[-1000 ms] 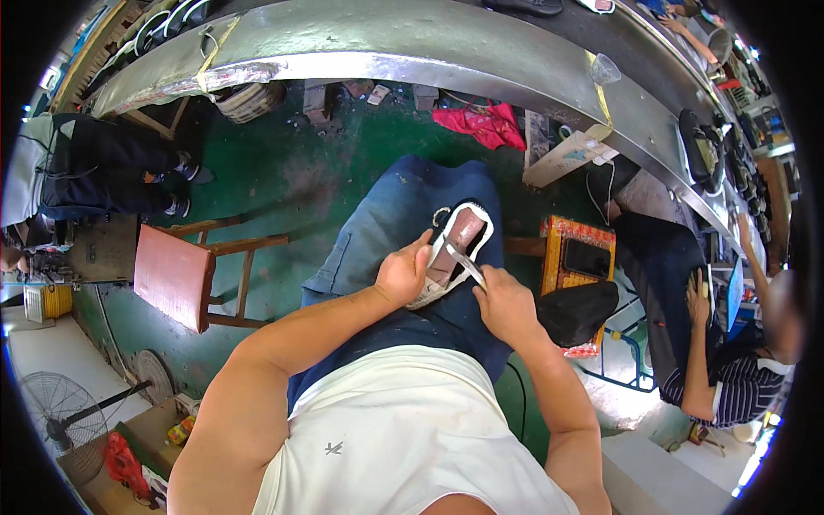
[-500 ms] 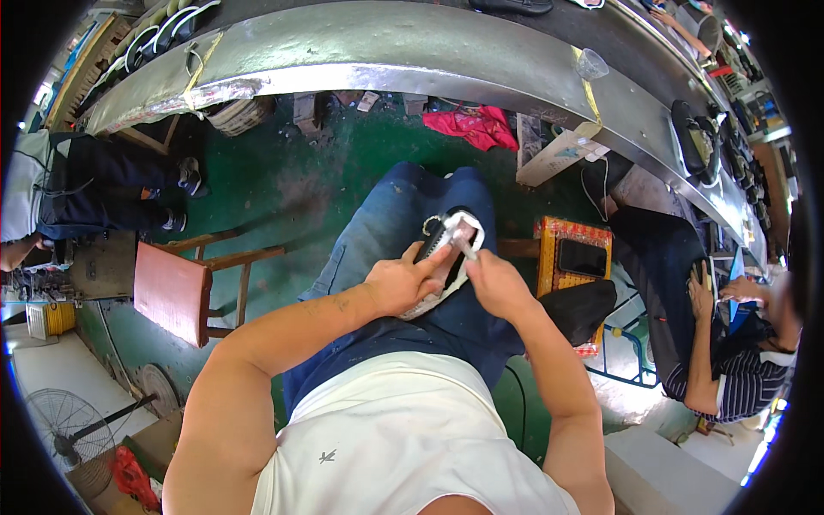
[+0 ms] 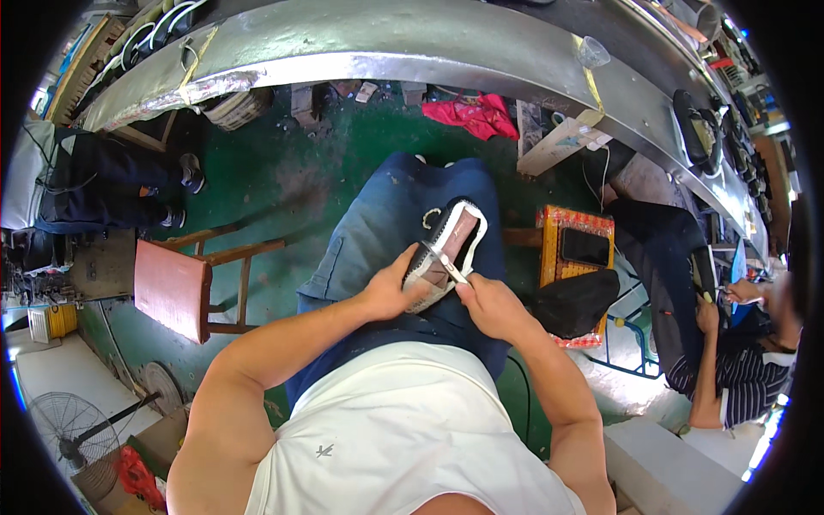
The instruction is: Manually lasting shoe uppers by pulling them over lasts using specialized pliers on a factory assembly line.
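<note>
Your right hand [image 3: 491, 304] pinches a tool [image 3: 449, 265] across the shoe [image 3: 459, 232]. Your left hand [image 3: 393, 290] clasps the shoe at eight o'clock.

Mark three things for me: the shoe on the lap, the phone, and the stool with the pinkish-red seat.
Shoe [image 3: 457, 241]: head view, on its insole.
Phone [image 3: 586, 246]: head view, on its dark face.
Stool [image 3: 172, 283]: head view, on its seat.

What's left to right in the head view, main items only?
Fan → pink stool → left hand → shoe → right hand → phone → co-worker's striped shirt.
</note>
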